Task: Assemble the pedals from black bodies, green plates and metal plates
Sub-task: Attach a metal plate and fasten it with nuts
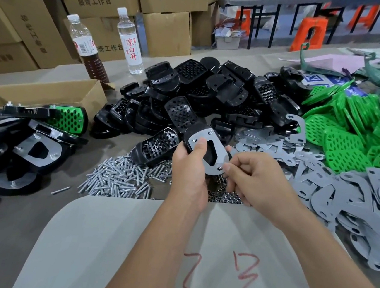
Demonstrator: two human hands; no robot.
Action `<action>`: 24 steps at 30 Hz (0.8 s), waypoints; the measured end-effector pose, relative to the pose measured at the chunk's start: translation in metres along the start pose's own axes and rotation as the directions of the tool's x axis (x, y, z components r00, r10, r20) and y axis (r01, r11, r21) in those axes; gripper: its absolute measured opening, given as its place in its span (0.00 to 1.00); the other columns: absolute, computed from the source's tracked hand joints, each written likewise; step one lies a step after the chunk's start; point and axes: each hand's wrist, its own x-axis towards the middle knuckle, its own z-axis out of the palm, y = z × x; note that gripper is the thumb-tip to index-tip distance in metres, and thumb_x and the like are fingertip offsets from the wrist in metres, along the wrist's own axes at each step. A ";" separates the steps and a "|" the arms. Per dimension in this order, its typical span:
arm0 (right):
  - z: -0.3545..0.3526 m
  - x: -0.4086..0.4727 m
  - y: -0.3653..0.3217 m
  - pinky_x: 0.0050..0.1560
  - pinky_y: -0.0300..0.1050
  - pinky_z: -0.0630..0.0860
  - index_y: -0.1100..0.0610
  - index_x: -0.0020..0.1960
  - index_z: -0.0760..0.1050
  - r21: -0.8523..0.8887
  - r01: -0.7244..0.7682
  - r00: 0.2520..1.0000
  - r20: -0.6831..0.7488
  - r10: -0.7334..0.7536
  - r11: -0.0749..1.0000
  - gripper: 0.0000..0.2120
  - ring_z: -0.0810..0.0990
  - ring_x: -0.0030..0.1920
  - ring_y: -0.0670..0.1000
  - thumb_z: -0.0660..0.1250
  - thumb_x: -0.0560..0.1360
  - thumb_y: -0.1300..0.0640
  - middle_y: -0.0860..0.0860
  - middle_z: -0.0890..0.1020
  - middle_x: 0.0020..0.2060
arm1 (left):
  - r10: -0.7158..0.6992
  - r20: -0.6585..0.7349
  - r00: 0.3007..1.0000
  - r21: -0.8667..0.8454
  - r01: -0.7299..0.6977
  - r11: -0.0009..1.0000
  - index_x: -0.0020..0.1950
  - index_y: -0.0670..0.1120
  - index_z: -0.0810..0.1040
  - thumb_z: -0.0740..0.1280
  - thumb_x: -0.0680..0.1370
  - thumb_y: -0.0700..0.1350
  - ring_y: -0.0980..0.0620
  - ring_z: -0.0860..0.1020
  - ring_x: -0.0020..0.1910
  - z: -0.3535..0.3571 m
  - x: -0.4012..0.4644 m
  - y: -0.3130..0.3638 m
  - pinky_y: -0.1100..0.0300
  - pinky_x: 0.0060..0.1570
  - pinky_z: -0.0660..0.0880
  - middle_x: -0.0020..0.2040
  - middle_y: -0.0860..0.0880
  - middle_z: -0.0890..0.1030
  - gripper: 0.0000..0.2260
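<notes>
- A half-built pedal (203, 149) is held above the table (107, 241) by the left hand (187, 167), fingers wrapped round its black body and the thumb pressed on the grey metal plate (216, 157) on top.
- The near corner of that plate is being worked by the right hand (250, 176), whose thumb and forefinger are pinched close; something small, probably a nut, seems to be held there, but it cannot be made out.
- If the pinch is loosened, the small part can be lost among the loose nuts (222, 196) and screws (121, 178) directly below.
- The plate is steadied only by the thumb; if that pressure is eased, the holes can be thrown out of line and the thread may be crossed.
- Whether a green plate is fitted underneath cannot be seen; a pedal closed without one would have to be reopened.
- The heaps of black bodies (214, 92), green plates (351, 129) and metal plates (336, 184) lie just beside the hands, so parts can be knocked loose by an elbow.
</notes>
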 end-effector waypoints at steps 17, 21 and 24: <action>-0.001 0.003 0.009 0.29 0.50 0.75 0.56 0.51 0.75 0.235 -0.032 0.991 -0.116 0.060 0.972 0.08 0.76 0.23 0.54 0.73 0.79 0.56 0.55 0.83 0.31 | -0.051 0.099 0.994 0.038 0.048 0.998 0.67 0.39 0.79 0.64 0.86 0.41 0.37 0.84 0.59 -0.005 -0.001 0.006 0.46 0.53 0.81 0.61 0.38 0.85 0.12; -0.002 0.004 0.009 0.33 0.57 0.78 0.55 0.54 0.76 0.233 -0.028 0.991 -0.124 0.058 0.972 0.05 0.78 0.23 0.55 0.71 0.81 0.57 0.55 0.82 0.30 | -0.078 0.126 0.989 0.068 0.070 0.995 0.66 0.37 0.79 0.59 0.87 0.41 0.42 0.85 0.52 -0.007 0.001 0.008 0.43 0.56 0.81 0.58 0.38 0.86 0.13; -0.001 0.002 0.007 0.26 0.49 0.76 0.53 0.50 0.76 0.140 0.028 0.992 -0.126 -0.011 0.990 0.03 0.77 0.24 0.53 0.69 0.82 0.56 0.54 0.83 0.32 | -0.027 0.094 0.995 0.150 0.013 0.989 0.64 0.39 0.80 0.60 0.87 0.42 0.44 0.86 0.48 -0.007 0.002 0.008 0.45 0.52 0.82 0.54 0.41 0.88 0.12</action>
